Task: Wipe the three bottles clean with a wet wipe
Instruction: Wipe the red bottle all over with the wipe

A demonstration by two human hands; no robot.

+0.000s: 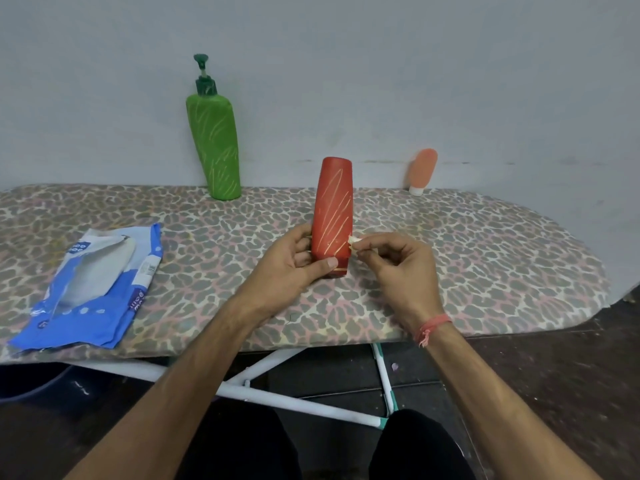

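Note:
A red bottle (pixel 333 209) with pale yellow streaks stands cap-down above the ironing board (pixel 485 251). My left hand (pixel 291 268) grips its lower part, thumb across the front. My right hand (pixel 398 268) pinches a small wadded wet wipe (pixel 354 241) against the bottle's lower right side. A green pump bottle (pixel 215 147), also streaked, leans against the wall at the back. A small orange tube (pixel 421 171) stands on its white cap by the wall to the right.
A blue and white wet wipe packet (pixel 93 289) lies open on the board's left part. The board has a leopard-print cover and white legs (pixel 263 375) below. A grey wall runs right behind the board. The floor is dark.

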